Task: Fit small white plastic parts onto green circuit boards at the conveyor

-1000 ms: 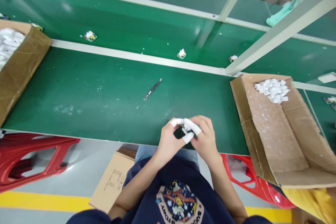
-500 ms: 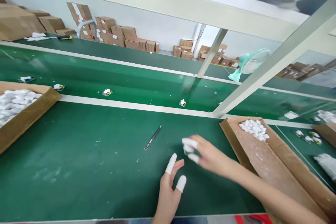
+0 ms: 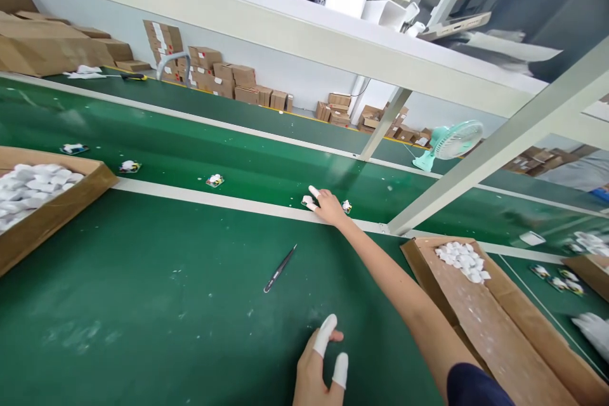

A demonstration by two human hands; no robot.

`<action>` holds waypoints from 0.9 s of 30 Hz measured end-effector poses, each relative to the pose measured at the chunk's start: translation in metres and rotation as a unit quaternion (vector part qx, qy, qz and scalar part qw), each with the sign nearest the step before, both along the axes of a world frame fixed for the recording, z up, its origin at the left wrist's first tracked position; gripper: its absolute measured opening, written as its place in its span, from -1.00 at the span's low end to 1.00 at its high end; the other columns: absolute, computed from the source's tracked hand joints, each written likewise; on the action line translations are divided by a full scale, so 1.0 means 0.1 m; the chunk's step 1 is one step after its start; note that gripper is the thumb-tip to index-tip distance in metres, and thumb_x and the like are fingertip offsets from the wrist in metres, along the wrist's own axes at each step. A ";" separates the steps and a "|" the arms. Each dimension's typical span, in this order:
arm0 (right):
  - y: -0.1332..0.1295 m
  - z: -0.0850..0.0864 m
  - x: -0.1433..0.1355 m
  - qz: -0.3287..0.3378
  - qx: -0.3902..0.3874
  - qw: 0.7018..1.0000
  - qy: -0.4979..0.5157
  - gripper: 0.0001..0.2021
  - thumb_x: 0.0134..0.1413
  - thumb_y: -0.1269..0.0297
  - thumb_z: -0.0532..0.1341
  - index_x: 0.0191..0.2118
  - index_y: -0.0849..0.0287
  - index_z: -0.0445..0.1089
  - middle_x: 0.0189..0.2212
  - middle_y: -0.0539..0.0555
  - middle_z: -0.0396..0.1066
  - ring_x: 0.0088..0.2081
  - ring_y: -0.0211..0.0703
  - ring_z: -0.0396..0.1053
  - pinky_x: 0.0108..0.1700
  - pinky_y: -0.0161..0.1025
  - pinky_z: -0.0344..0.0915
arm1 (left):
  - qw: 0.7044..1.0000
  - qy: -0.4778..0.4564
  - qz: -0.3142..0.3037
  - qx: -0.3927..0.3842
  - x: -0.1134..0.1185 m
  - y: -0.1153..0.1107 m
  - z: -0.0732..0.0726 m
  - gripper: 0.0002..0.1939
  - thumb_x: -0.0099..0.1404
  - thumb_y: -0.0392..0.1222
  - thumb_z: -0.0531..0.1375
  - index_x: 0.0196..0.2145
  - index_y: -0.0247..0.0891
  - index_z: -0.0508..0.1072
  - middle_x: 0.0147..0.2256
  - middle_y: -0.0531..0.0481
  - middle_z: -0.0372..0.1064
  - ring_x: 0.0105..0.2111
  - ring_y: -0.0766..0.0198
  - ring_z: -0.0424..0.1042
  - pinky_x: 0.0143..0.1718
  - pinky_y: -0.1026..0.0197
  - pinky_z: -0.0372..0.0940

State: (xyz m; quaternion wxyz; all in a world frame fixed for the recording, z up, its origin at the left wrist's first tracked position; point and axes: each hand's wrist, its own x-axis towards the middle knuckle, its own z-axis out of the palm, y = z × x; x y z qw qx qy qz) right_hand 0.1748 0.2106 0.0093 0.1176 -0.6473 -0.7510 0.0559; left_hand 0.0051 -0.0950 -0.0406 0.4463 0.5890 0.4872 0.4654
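My right hand (image 3: 329,208) reaches over the strip of green belt beyond the pale rail, with white finger cots on thumb and index finger. Those fingers are spread around a small circuit board (image 3: 306,200) with a white top, which lies on the belt and is partly covered by the thumb. Just right of the hand is another small board (image 3: 347,206). Low in the view, my left hand (image 3: 320,365) is open above the green tabletop, also wearing white finger cots, with nothing between its fingers. Dark tweezers (image 3: 280,268) lie on the tabletop beyond it.
Cardboard trays of white pieces stand at left (image 3: 57,219) and right (image 3: 514,304). More boards (image 3: 215,180) sit along the belt. A slanted metal post (image 3: 457,165) rises at right beneath an overhead shelf (image 3: 304,32). A mint-green fan (image 3: 450,141) stands behind.
My right hand has carried the small board forward from above the tabletop to the belt, and its fingers have spread. My left hand sits lower in view, still open.
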 end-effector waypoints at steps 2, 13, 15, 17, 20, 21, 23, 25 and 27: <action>-0.08 0.03 0.27 -0.057 -0.010 0.998 -0.023 -0.52 0.24 0.15 0.11 0.21 0.23 0.17 0.20 0.29 0.14 0.21 0.11 0.07 0.16 0.04 0.11 | 1.000 0.004 -0.002 -0.003 0.00 0.01 0.00 -0.59 0.33 -0.12 0.01 0.09 -0.22 0.36 -0.16 -0.09 0.48 -0.11 0.16 0.46 0.06 0.07 0.32; -0.52 0.17 1.15 -0.071 -0.070 0.995 -0.004 -0.72 0.24 0.18 0.17 -0.04 0.25 0.35 -0.11 0.12 0.39 -0.15 -0.15 0.40 -0.12 -0.09 0.40 | 1.000 0.022 0.021 -0.004 -0.02 0.08 0.04 -0.62 0.30 -0.01 0.05 0.00 -0.16 0.44 -0.20 -0.08 0.50 -0.09 0.10 0.46 0.08 -0.04 0.31; -0.68 0.18 1.10 -0.032 -0.059 0.998 0.017 -0.74 0.24 0.17 0.17 -0.09 0.26 0.37 -0.16 0.09 0.40 -0.20 -0.18 0.40 -0.15 -0.12 0.39 | 0.999 0.032 0.016 0.012 -0.05 0.11 0.09 -0.65 0.30 -0.03 0.06 -0.04 -0.16 0.46 -0.18 -0.09 0.49 -0.08 0.11 0.45 0.07 -0.04 0.31; -0.87 0.19 1.06 0.002 -0.051 0.998 0.038 -0.79 0.21 0.20 0.19 -0.16 0.26 0.39 -0.22 0.07 0.41 -0.24 -0.21 0.39 -0.17 -0.15 0.37 | 0.998 0.050 0.008 0.033 -0.08 0.14 0.14 -0.68 0.28 -0.06 0.08 -0.09 -0.19 0.48 -0.19 -0.12 0.48 -0.10 0.10 0.45 0.02 -0.02 0.35; -1.10 0.20 1.07 0.015 -0.030 0.997 0.063 -0.85 0.15 0.35 0.18 -0.17 0.26 0.42 -0.18 0.12 0.40 -0.22 -0.21 0.38 -0.12 -0.21 0.31 | 0.995 0.075 0.003 0.060 -0.09 0.18 0.21 -0.70 0.26 -0.09 0.09 -0.14 -0.24 0.50 -0.22 -0.15 0.49 -0.14 0.09 0.47 -0.04 -0.03 0.38; -1.14 0.20 1.08 0.010 -0.022 0.997 0.070 -0.80 0.15 0.39 0.16 -0.12 0.26 0.42 -0.12 0.15 0.39 -0.18 -0.19 0.38 -0.09 -0.22 0.29 | 0.995 0.079 0.003 0.064 -0.09 0.18 0.23 -0.70 0.26 -0.10 0.09 -0.14 -0.24 0.50 -0.22 -0.14 0.49 -0.15 0.09 0.47 -0.04 -0.03 0.38; -1.18 0.19 1.06 -0.004 -0.011 0.997 0.079 -0.67 0.16 0.39 0.12 0.05 0.25 0.35 -0.02 0.21 0.34 -0.08 -0.12 0.37 -0.04 -0.21 0.27 | 0.994 0.084 0.005 0.065 -0.09 0.17 0.25 -0.70 0.26 -0.11 0.08 -0.15 -0.24 0.50 -0.24 -0.13 0.50 -0.17 0.11 0.48 -0.05 -0.03 0.39; -1.14 0.17 0.97 -0.012 -0.014 0.997 0.081 -0.55 0.16 0.31 0.15 0.17 0.23 0.24 0.05 0.23 0.30 0.04 -0.05 0.31 0.02 -0.18 0.25 | 0.994 0.084 0.013 0.063 -0.08 0.15 0.24 -0.71 0.26 -0.12 0.08 -0.16 -0.24 0.51 -0.25 -0.13 0.51 -0.19 0.11 0.49 -0.05 -0.04 0.39; -1.05 0.12 0.80 -0.032 -0.024 0.996 0.074 -0.47 0.14 0.21 0.21 0.20 0.25 0.20 0.07 0.26 0.29 0.10 0.01 0.27 0.07 -0.13 0.24 | 0.994 0.082 0.024 0.060 -0.08 0.14 0.22 -0.71 0.24 -0.12 0.10 -0.16 -0.24 0.52 -0.25 -0.13 0.52 -0.18 0.09 0.50 -0.02 -0.08 0.38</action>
